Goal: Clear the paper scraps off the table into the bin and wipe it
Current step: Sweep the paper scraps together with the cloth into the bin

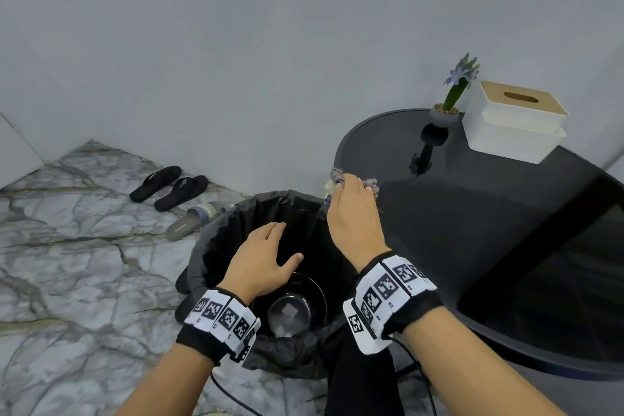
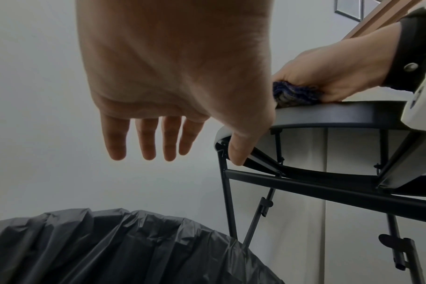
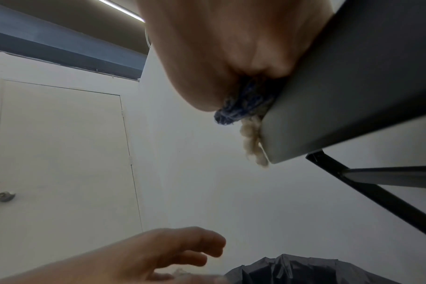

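Note:
A round black table (image 1: pixel 472 213) stands at the right, with a bin (image 1: pixel 236 230) lined with a black bag beside its left edge. My right hand (image 1: pixel 351 192) grips a blue-grey cloth (image 1: pixel 369 183) at that edge. Whitish paper scraps (image 3: pixel 253 142) hang off the rim (image 3: pixel 328 96) under the cloth (image 3: pixel 243 103). My left hand (image 1: pixel 280 243) hovers open over the bin's mouth, palm down, fingers (image 2: pixel 146 146) spread and holding nothing. Down inside the bin lie pale scraps (image 1: pixel 290 311) in a dark round bottom.
A white tissue box (image 1: pixel 516 118) and a small potted plant (image 1: pixel 452 94) stand at the table's back. Black flip-flops (image 1: pixel 169 186) and a grey slipper (image 1: pixel 192 219) lie on the marble floor. Black table legs (image 2: pixel 255 215) stand beside the bin bag (image 2: pixel 110 249). A closed door (image 3: pixel 61 153) is behind.

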A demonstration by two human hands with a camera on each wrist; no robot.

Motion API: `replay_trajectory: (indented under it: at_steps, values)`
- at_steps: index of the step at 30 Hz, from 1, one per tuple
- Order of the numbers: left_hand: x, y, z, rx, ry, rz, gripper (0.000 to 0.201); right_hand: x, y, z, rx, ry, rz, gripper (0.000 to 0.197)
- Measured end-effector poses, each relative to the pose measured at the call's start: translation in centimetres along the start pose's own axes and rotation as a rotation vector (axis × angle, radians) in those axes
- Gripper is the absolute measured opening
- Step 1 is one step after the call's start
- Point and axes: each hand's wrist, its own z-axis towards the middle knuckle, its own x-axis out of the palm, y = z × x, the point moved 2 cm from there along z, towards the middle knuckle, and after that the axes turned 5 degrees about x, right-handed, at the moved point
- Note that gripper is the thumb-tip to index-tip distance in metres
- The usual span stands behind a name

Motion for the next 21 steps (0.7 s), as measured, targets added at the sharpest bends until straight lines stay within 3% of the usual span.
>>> replay_trajectory:
  at_steps: [3,10,16,21]
  values:
    - [0.4,0.5,-0.2,-0.013,0.015,-0.004,0.079,0.0,1.2,0.6,-0.026,0.029,0.133,0.028]
    - [0.5,1.5,-0.7,-0.045,0.026,-0.01,0.079,-0.8,1.3,2.5,0.202,0.076,0.518,0.033]
    - [0.2,1.8,-1.4,-0.056,0.009,-0.037,0.079,-5.8,-1.1,2.0,0.219,-0.058,0.473,0.035]
    - [0.3,1.0,-1.6,-0.037,0.017,-0.058,0.08,-9.1,-3.6,-0.6,0.141,-0.138,0.285,0.03]
